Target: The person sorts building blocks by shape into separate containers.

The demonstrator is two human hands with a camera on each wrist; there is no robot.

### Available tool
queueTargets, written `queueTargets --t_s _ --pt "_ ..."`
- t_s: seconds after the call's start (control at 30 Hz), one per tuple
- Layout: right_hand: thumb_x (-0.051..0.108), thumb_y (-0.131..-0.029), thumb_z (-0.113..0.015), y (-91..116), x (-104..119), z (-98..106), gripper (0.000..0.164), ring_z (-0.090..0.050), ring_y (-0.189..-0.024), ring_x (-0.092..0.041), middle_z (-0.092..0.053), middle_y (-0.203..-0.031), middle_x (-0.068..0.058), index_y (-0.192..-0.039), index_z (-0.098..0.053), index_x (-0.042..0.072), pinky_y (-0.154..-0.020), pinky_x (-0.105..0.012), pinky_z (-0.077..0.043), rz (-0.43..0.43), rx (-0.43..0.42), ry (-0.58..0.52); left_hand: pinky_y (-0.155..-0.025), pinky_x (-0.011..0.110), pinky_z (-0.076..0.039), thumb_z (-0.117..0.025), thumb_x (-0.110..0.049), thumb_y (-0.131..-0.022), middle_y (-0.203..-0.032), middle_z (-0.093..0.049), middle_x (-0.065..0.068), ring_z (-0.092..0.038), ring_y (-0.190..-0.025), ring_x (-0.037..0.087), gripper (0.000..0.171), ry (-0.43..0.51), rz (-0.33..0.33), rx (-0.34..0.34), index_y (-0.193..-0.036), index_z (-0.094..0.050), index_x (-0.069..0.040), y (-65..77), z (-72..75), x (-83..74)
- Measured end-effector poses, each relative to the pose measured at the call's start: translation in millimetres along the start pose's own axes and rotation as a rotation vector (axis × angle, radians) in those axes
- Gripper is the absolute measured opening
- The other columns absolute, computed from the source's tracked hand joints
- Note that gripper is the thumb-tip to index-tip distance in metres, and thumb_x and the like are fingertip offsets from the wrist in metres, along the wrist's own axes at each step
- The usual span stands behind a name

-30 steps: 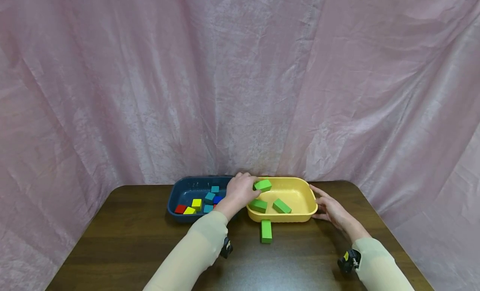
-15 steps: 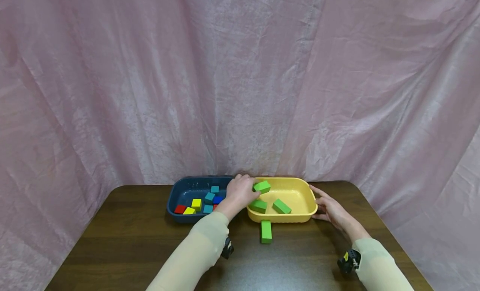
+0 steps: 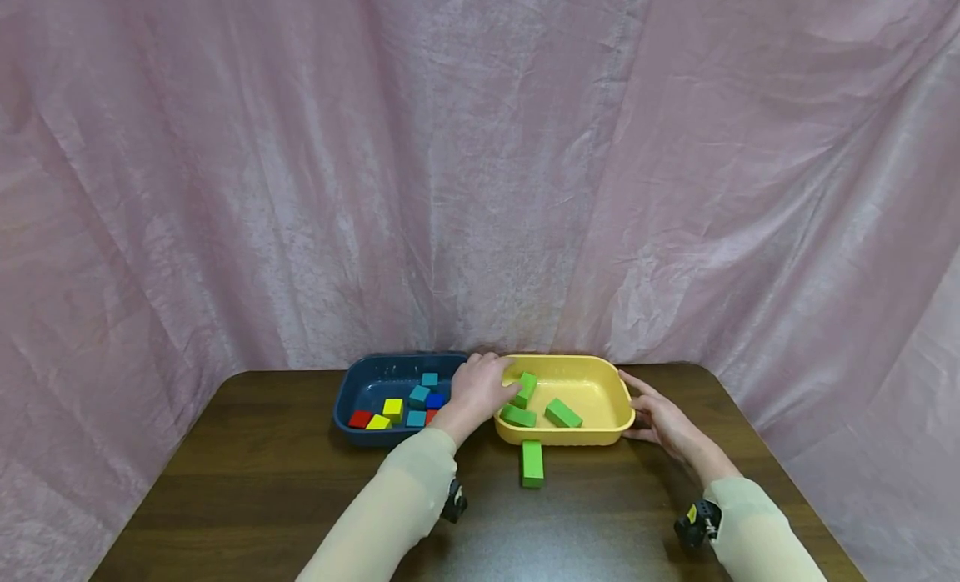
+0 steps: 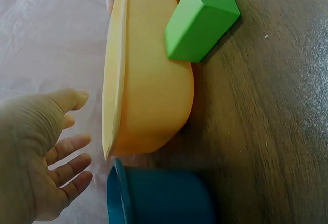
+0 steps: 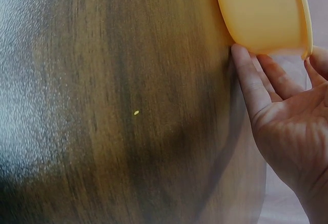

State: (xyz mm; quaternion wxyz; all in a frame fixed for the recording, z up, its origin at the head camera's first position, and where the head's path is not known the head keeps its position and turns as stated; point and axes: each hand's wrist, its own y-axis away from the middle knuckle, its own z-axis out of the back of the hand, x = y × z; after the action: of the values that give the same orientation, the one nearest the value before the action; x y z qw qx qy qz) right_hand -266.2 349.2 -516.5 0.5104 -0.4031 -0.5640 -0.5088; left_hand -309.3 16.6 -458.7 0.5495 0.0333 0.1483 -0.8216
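My left hand (image 3: 482,388) hovers over the left end of the yellow tray (image 3: 592,436), its fingers apart and holding nothing. Just past its fingertips, a green block (image 3: 524,388) lies inside the tray. Two more green blocks are in there: one near the front left corner (image 3: 518,416) and another nearer the middle (image 3: 562,413). A fourth-side green block (image 3: 532,464) rests on the table against the tray's front wall. At the tray's right end, my right hand (image 3: 666,423) touches the wall with extended fingers (image 5: 251,75); its thumb is partly cut off in the right wrist view.
A dark blue tray (image 3: 342,407) stands to the left of the yellow one, with several red, yellow, teal and blue blocks in it. My left forearm passes in front of its right end. A pink curtain (image 3: 480,165) hangs behind the brown table (image 3: 262,490).
My left hand has let go of the green block, which has dropped and turned inside the yellow tray. The front left block has shifted slightly. My right hand has stayed in place.
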Motion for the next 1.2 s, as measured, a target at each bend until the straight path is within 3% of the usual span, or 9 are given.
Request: queueTargets --t_s 0.63,1.2 --pt "0.01 -0.105 -0.041 0 -1 2 0.068 -0.063 -0.115 -0.025 -0.041 -0.148 -0.031 -0.166 -0.014 0.021 -0.09 -0.045 -0.058 0.0 -0.01 0.004 -0.103 0.045 -0.047 -0.07 -0.048 -0.095 -0.135 -0.064 0.001 -0.055 -0.123 0.026 0.052 0.06 -0.02 -0.066 -0.141 -0.064 -0.026 5.2 9.1 2.7" --pt "0.011 -0.104 -0.04 0 0 2 0.068 -0.061 -0.118 -0.026 -0.033 -0.155 -0.029 -0.166 -0.014 0.022 -0.092 -0.047 -0.057 0.008 0.001 0.011 -0.107 0.047 -0.045 -0.069 -0.046 -0.096 -0.14 -0.061 0.003 -0.052 -0.13 0.027 0.053 0.12 -0.097 -0.099 -0.144 -0.062 -0.025 15.5 23.3 -12.8"
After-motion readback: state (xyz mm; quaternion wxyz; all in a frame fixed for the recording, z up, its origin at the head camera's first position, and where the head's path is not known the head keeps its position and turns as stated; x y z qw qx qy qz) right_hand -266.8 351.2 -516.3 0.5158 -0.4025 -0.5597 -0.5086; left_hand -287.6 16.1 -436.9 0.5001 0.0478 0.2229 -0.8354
